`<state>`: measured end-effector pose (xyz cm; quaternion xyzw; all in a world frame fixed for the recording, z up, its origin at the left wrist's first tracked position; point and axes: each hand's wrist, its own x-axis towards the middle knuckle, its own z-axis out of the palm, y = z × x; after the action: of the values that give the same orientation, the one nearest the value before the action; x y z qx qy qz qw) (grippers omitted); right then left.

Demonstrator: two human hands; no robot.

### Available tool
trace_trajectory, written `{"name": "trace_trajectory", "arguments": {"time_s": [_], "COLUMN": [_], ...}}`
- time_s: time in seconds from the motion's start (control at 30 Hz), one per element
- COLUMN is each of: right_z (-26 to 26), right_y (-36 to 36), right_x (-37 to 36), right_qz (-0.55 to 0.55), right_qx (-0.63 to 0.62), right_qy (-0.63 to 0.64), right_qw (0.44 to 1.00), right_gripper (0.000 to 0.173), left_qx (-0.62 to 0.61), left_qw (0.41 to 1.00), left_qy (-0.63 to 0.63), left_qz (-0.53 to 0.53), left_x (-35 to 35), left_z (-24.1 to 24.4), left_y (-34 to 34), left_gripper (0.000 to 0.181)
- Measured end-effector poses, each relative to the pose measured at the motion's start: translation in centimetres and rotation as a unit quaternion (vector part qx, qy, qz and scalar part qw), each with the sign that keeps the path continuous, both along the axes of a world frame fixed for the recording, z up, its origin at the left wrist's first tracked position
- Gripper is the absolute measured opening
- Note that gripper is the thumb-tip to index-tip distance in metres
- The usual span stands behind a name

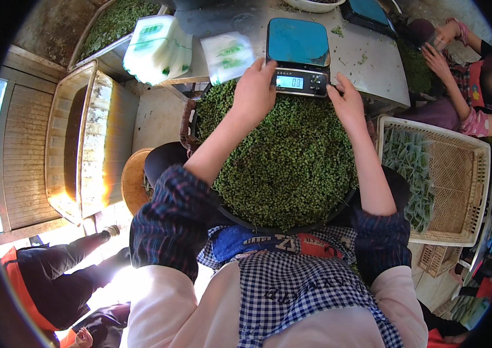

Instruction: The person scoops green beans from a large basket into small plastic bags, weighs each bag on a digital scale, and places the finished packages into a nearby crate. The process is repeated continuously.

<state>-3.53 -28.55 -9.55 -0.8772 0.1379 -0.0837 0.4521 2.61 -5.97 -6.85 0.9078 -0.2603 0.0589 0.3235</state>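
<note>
A digital kitchen scale (299, 43) with a bare blue platform and a lit display stands at the table's near edge. My left hand (258, 87) touches the left side of its display panel. At the panel's right corner is my right hand (345, 98), thumb near or against it, fingers partly curled. Below both hands a round dark tub in front of me is heaped with small green berry-like buds on stems (285, 161). Left of the scale lie a printed plastic bag (228, 56) and a thick stack of similar bags (157, 50).
A metal-topped table (372, 65) bears the scale, another scale (367, 15) and a white bowl (313, 4). A plastic crate (457, 187) with filled clear bags (409, 174) stands at right, a tall tub (85, 143) at left. A co-worker's hands (439, 61) are at upper right; other people are lower left.
</note>
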Motion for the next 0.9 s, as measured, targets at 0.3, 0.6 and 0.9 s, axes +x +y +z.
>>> {"name": "trace_trajectory", "arguments": {"time_s": [0.3, 0.6, 0.9], "right_z": [0.5, 1.3, 3.5], "right_y": [0.3, 1.0, 2.5], "right_x": [-3.9, -5.2, -5.7], "right_qz": [0.025, 0.097, 0.138], "right_qx": [-0.055, 0.058, 0.139], "right_qy": [-0.119, -0.06, -0.001], "right_qw": [0.991, 0.992, 0.981], "right_gripper": [0.033, 0.025, 0.024], "left_qx": [-0.058, -0.25, -0.317], "left_qw": [0.96, 0.778, 0.726], "left_qy": [0.213, 0.572, 0.604], "left_qz": [-0.172, -0.065, -0.086], "left_x": [-3.1, -2.4, -2.8], "left_z": [-1.4, -0.9, -0.4], "left_y": [0.4, 2.8, 2.9], "left_gripper": [0.016, 0.023, 0.02]}}
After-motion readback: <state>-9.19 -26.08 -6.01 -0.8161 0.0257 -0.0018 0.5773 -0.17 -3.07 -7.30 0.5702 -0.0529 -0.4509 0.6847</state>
